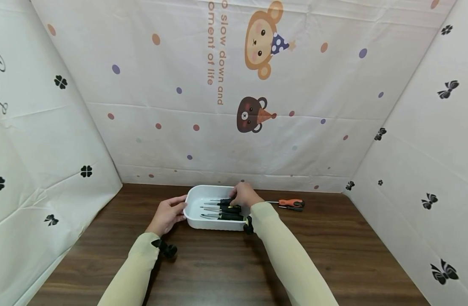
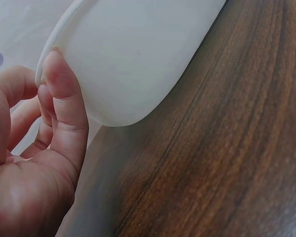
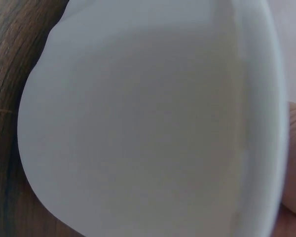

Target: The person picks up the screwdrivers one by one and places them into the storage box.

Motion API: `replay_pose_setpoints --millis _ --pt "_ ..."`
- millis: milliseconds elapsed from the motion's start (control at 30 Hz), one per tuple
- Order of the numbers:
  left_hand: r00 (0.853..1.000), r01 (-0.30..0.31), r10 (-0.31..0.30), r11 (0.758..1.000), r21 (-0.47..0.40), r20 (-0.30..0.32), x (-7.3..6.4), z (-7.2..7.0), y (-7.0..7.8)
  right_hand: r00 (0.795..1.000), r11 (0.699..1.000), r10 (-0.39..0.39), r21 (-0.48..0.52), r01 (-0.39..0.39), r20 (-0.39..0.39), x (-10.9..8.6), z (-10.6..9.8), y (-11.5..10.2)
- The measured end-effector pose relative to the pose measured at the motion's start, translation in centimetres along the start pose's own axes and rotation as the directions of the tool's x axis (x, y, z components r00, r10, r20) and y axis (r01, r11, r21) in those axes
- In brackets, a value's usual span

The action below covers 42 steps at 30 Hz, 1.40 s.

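A white plastic tray stands on the table with several black-handled screwdrivers lying in it, shafts toward the left. My left hand pinches the tray's left rim; in the left wrist view the thumb lies against the outer wall near the rim. Reaching over the tray's right end, my right hand has its fingers around the handle of the rearmost screwdriver. In the right wrist view the tray wall hides most of that hand and what it holds.
Right of the tray, an orange-and-black screwdriver and a dark-handled one lie on the brown wood-grain table. Printed white cloth hangs behind the table and on both sides.
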<state>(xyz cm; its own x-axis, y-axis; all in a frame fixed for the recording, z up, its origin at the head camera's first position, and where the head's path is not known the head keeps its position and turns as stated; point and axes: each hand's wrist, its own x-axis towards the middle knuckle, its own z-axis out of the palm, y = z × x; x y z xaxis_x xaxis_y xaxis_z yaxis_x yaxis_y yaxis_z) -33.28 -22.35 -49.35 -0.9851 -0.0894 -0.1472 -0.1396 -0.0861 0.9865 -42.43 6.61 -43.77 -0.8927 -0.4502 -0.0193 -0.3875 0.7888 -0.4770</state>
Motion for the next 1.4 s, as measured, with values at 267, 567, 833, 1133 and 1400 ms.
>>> replay_pose_setpoints --millis 267,567,833,1133,1400 --pt "1.000 0.000 0.000 1.000 -0.005 0.004 0.0 0.0 0.1 1.000 0.999 -0.012 0.032 0.012 -0.006 -0.2 -0.2 0.0" --pt "1.000 -0.002 0.002 1.000 -0.009 0.012 0.3 -0.2 -0.2 1.000 0.998 0.013 0.063 -0.013 0.001 -0.9 -0.7 -0.2" --pt "1.000 -0.003 0.003 1.000 0.002 0.011 0.2 -0.1 -0.1 1.000 0.989 0.012 0.145 -0.011 -0.011 -1.0 -1.1 0.3" --pt "1.000 0.005 -0.005 1.000 0.002 0.017 0.1 -0.1 0.1 0.995 0.967 -0.066 0.243 0.083 -0.078 -1.9 -1.7 1.2" --pt "1.000 0.008 -0.007 1.000 -0.011 0.013 0.1 -0.1 0.1 0.991 0.933 -0.046 0.349 0.089 -0.129 -3.1 -2.4 2.2"
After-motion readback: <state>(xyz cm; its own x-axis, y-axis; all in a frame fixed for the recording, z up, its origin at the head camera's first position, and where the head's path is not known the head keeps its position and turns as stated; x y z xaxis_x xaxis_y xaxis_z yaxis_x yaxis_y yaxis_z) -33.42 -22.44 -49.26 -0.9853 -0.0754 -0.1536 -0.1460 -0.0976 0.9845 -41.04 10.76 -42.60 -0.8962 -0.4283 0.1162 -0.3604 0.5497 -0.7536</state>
